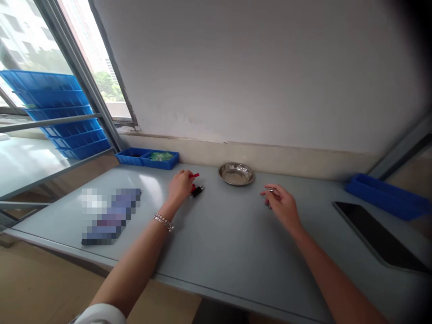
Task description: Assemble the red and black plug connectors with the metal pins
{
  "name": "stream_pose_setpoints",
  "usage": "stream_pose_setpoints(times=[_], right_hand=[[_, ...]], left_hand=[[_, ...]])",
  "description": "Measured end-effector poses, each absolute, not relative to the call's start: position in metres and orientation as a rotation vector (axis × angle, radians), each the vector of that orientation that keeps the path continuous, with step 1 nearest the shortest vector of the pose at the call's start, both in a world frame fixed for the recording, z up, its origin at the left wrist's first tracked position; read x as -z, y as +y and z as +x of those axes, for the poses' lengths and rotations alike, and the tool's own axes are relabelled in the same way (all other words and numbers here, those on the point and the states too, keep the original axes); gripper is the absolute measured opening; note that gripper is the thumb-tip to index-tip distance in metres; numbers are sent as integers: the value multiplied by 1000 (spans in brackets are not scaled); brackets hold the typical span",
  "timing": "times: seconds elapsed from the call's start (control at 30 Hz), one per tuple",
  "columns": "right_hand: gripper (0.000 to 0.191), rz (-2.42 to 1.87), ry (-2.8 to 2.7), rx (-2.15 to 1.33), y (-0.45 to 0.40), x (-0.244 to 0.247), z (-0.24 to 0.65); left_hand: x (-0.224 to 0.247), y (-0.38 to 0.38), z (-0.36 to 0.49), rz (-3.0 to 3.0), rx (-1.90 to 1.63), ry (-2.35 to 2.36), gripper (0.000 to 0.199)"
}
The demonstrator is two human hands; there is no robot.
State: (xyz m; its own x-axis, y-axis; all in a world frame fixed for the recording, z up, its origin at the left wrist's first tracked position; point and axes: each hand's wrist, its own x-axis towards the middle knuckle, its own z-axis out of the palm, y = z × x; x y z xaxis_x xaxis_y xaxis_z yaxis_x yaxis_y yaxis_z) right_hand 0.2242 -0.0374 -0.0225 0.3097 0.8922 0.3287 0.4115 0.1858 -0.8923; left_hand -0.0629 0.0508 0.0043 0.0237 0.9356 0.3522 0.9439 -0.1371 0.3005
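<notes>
My left hand [180, 186] is curled over a small red-and-black tool [196, 191] on the grey table [229, 243], with red parts showing on either side of the fingers. The tool's exact kind is hard to tell at this size. My right hand [280, 202] hovers to the right, pinching a small silver metal piece [270, 190] between its fingertips. A round stainless steel dish [236, 174] stands at the back of the table, between my hands and beyond them.
Two blue plastic trays [160, 159] sit against the wall, one holding green items. A pixelated patch [111, 216] covers something on the table's left. At right lie a black flat slab [378, 236] and a blue tray [386, 196]. Stacked blue trays [50, 108] stand by the window.
</notes>
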Motion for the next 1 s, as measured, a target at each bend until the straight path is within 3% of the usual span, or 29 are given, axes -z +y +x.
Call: stream_pose_setpoints(times=[0.2,0.37,1.0], right_hand=[[14,-1566,-1464,-164,-34,25,232],[17,-1616,-1659,69,-28,38,238],[19,-1791,-1667,30,-22,49,240]], left_hand=[[0,60,-79,-2093,650,-2269,19],[7,64,-84,-2122,540,-2327,21],[11,68,-83,-2240,367,-2380,27]])
